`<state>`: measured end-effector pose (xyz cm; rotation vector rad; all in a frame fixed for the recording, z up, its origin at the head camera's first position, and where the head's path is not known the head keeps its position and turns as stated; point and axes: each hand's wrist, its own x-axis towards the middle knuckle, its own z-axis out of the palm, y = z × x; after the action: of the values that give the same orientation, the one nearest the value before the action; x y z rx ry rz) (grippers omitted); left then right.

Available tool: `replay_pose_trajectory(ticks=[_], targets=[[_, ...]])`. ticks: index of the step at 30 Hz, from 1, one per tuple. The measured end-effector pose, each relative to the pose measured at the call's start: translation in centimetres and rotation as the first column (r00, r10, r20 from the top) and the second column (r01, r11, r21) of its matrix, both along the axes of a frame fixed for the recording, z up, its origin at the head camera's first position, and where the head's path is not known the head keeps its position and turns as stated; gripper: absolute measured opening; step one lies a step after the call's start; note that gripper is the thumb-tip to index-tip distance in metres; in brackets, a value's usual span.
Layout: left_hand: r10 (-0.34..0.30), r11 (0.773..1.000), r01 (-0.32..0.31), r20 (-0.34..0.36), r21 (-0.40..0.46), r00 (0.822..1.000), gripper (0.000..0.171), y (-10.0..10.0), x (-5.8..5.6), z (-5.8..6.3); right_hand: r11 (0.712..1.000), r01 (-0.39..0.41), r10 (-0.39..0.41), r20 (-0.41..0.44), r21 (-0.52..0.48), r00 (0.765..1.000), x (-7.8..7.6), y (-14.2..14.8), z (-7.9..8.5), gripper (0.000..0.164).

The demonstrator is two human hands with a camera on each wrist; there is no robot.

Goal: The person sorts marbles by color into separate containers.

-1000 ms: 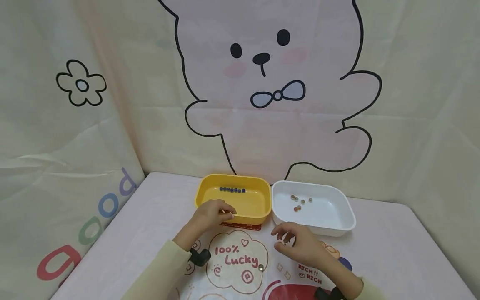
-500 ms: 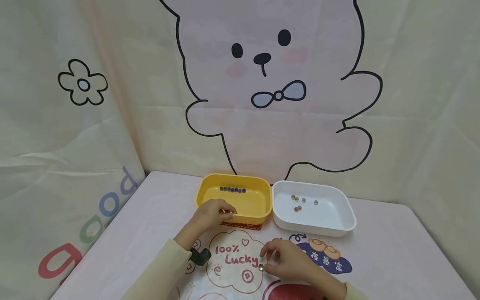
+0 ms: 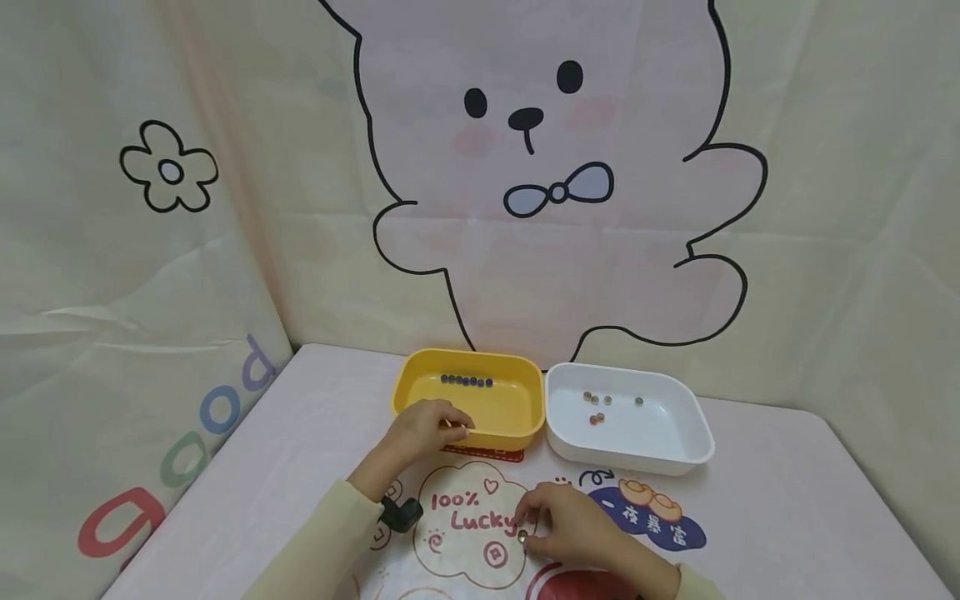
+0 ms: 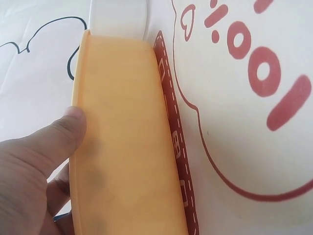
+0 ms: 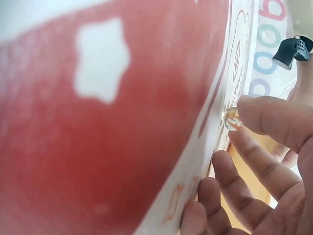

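A clear glass marble with an orange swirl lies on the printed cloth by the "Lucky" lettering. My right hand has thumb and index fingertips at either side of it, pinching it; the other fingers curl beneath in the right wrist view. My left hand grips the near rim of the yellow tray, thumb at the rim and fingers reaching over inside. Several dark blue marbles line up along the far side of that tray. Beside it, a white tray holds several clear and orange-tinted marbles.
Both trays stand side by side at the back of the cloth-covered table. Behind them hangs a backdrop with a bear drawing. A black wrist camera sits on the left wrist.
My right hand has moved left and down from near the white tray to the marble on the cloth. One marble in the white tray has rolled right. The left hand stays put.
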<state>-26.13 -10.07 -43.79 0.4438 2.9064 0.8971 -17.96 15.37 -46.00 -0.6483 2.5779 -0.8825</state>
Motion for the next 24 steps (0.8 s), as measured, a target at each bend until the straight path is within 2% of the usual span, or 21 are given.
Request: replay_pose_trajectory(ticks=[7, 18, 24], targets=[[0.0, 1.0, -0.001, 0.005, 0.002, 1.0, 0.015, 0.09, -0.01, 0.04, 1.0, 0.007, -0.007, 0.026, -0.011, 1.0, -0.11, 0.03, -0.13, 0.017], [-0.016, 1.0, 0.016, -0.005, -0.013, 1.0, 0.014, 0.0, 0.06, 0.12, 1.0, 0.001, -0.001, 0.02, -0.014, 1.0, -0.22, 0.12, -0.34, 0.012], [-0.006, 1.0, 0.006, 0.004, -0.002, 1.0, 0.014, 0.01, 0.0, 0.28, 0.998, 0.025, -0.026, -0.029, -0.052, 0.999, -0.92, 0.68, 0.48, 0.01]])
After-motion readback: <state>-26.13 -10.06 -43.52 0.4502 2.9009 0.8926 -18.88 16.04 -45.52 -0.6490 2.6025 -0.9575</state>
